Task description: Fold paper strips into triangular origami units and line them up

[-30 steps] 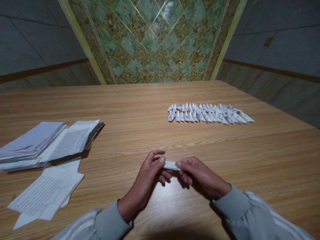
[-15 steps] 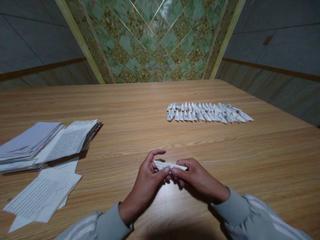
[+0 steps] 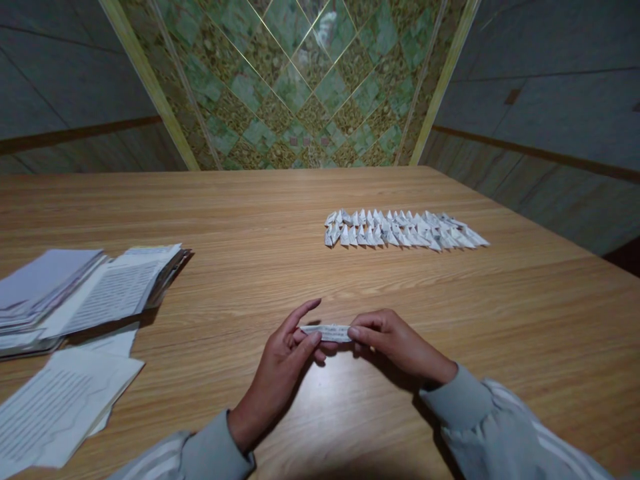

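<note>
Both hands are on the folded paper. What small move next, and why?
Perhaps bring the left index finger down onto the folded paper: it appears raised off it, while the left thumb lies toward one end and the right hand pinches the other, so that might steady the left side.

last 0.5 s | right hand point(image 3: 397, 341) | folded paper point(image 3: 334, 333) | middle → right end
</note>
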A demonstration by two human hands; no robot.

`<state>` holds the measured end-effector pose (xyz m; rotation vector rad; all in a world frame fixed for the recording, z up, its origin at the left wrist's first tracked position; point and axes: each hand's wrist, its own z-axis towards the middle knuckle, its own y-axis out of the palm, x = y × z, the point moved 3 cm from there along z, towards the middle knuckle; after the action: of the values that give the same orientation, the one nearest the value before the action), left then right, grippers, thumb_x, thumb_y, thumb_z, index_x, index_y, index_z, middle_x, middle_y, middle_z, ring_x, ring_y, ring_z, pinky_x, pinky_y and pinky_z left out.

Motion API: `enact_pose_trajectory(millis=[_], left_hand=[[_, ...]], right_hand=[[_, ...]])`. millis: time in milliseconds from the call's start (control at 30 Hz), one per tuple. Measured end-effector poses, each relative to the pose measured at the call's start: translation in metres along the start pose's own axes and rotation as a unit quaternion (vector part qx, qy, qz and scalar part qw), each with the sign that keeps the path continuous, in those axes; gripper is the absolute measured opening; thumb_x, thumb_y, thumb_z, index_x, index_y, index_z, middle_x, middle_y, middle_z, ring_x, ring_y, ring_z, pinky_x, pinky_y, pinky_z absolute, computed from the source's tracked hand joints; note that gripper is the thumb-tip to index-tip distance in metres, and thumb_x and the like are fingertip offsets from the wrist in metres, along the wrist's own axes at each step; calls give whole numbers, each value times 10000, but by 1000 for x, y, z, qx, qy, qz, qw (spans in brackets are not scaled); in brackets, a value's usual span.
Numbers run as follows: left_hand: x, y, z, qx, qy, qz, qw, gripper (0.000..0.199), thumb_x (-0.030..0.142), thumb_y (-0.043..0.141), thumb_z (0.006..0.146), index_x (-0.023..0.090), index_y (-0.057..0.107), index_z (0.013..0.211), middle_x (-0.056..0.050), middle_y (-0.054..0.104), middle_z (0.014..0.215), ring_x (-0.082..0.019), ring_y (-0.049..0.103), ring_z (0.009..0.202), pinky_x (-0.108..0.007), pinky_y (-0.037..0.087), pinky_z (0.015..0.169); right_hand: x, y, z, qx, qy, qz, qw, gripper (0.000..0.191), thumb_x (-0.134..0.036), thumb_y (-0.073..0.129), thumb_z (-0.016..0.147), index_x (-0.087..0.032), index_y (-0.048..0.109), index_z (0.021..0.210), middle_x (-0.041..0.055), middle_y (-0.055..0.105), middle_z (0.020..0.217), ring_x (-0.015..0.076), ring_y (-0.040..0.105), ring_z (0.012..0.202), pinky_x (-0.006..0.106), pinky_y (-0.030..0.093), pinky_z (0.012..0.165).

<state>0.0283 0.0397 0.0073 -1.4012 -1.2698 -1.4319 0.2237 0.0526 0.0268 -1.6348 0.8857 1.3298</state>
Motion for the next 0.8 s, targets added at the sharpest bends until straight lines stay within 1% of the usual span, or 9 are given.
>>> enact_pose_trajectory(millis=[67,133,233,333,433,500,567,667,800], left_hand=[[-1,0,0,5,0,3,1000,622,366,653,904,176,422,1449,-98,762,919,-219,720,821,-319,538,747],[-3,0,1,16,-3,3,1000,604,366,675,881,194,453,1417,-144,728,1117,-235,724,890,-322,550,742],[-6,-3,4,28,1,21,999,522,374,673,877,182,526,1340,-169,691,1201,-229,724,868,-328,557,732],[-10,-5,5,17,9,46,999,456,383,638,900,180,562,1301,-167,684,1213,-215,717,850,-323,554,726],[-16,-7,6,9,16,71,997,408,394,613,916,181,591,1262,-160,684,1215,-205,709,838,-309,548,704],[-19,-8,6,5,17,85,996,383,402,605,920,179,609,1232,-157,688,1207,-201,704,826,-304,546,688],[-20,-9,7,2,18,96,995,369,407,602,925,185,618,1219,-151,690,1204,-197,699,817,-303,545,680],[-21,-11,7,3,22,107,994,347,405,594,935,199,624,1213,-142,689,1211,-194,695,819,-304,546,678],[-21,-13,8,8,30,116,993,326,394,591,941,208,632,1206,-133,695,1206,-191,693,815,-298,544,666]], right_hand=[[2,-18,3,102,7,-22,995,424,-546,745,743,-126,726,686,20,619,609,128,517,579,258,393,553],[6,-45,3,187,13,-32,982,417,-539,765,699,-123,736,725,19,613,609,128,511,555,261,395,526],[14,-103,-7,328,18,-50,943,401,-540,692,751,-139,695,750,22,613,642,144,550,585,278,451,559],[24,-170,-34,474,41,-91,875,328,-467,651,815,-141,676,782,37,631,700,155,570,625,293,486,600],[36,-228,-68,591,89,-149,788,265,-349,562,928,-116,682,969,57,653,799,189,620,744,337,530,701],[44,-257,-88,630,127,-189,743,252,-304,565,962,-115,658,1100,88,676,974,213,644,900,381,546,811],[52,-278,-100,641,169,-224,714,324,-345,609,966,-163,594,1234,89,621,1227,224,641,1032,431,557,870],[62,-299,-106,623,228,-270,698,291,-342,584,981,-205,604,1237,89,600,1286,218,630,1063,417,553,894],[71,-313,-99,600,288,-313,678,279,-338,587,980,-214,608,1230,89,602,1281,214,629,1063,408,551,895]])
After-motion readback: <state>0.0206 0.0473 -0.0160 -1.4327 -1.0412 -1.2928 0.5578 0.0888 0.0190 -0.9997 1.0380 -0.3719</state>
